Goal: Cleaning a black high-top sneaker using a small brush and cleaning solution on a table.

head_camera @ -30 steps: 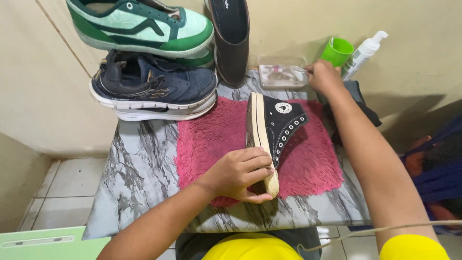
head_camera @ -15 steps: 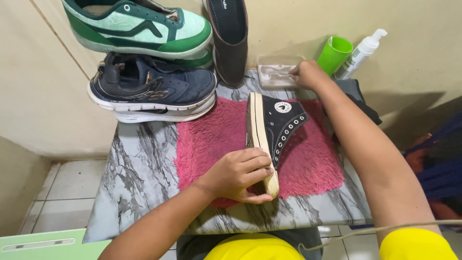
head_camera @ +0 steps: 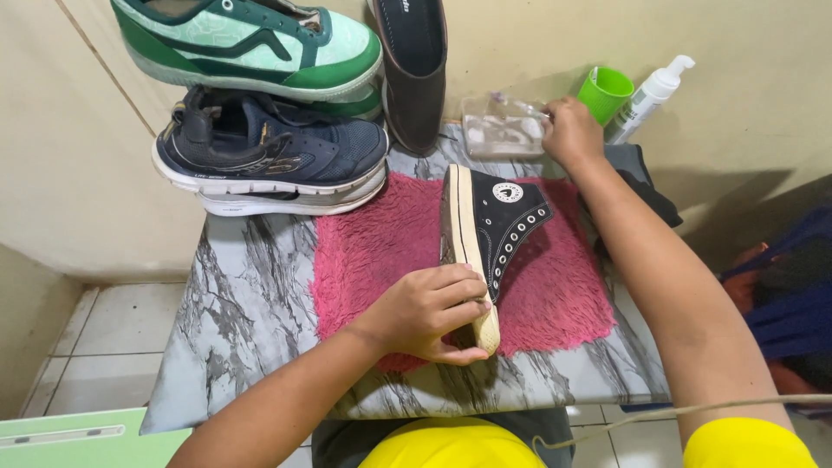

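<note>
now left hand (head_camera: pixel 429 314) clamped on toe end of black high-top sneaker (head_camera: pixel 490 232), lying on side on pink mat (head_camera: pixel 373 251), long axis running away from me. right hand (head_camera: pixel 568 132) curled at clear plastic container (head_camera: pixel 503 126), beyond sneaker's heel; grip there i cannot tell.

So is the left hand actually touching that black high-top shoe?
Touching. The head view shows the left hand wrapped over the toe end of the black shoe, fingers pressed against its side, holding it on edge on the pink towel.

Bare forearms, bare left hand (head_camera: pixel 429 312) and right hand (head_camera: pixel 570 132), bright yellow short sleeves, yellow shirt front
</note>
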